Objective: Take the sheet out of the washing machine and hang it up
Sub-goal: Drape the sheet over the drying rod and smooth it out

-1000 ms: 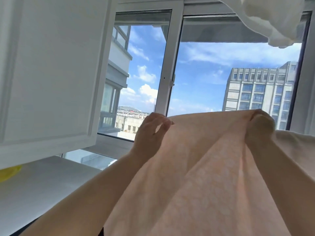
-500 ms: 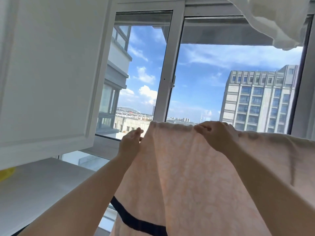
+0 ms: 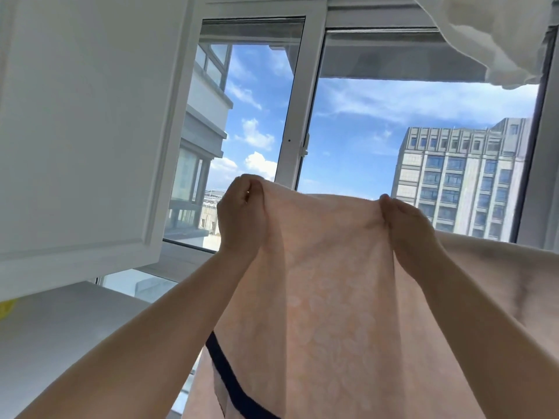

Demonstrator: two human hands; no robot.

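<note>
A pale peach sheet (image 3: 335, 291) with a faint flower pattern and a dark blue stripe near its lower left is stretched up in front of me. My left hand (image 3: 240, 216) grips its top edge at the left. My right hand (image 3: 405, 225) pinches the same edge further right. Between the two hands the edge runs taut. More of the sheet spreads off to the right, past my right arm. The washing machine is out of sight.
A white cabinet door (image 3: 84, 122) stands open at the left, above a white counter (image 3: 60, 331). A window (image 3: 305, 95) with a white frame fills the background. White fabric (image 3: 496, 34) hangs at the top right. Something yellow (image 3: 7, 308) shows at the far left.
My left hand has risen and closed on the sheet's top edge. My right hand has slid rightwards along the edge, so the hands are wider apart and the sheet hangs higher.
</note>
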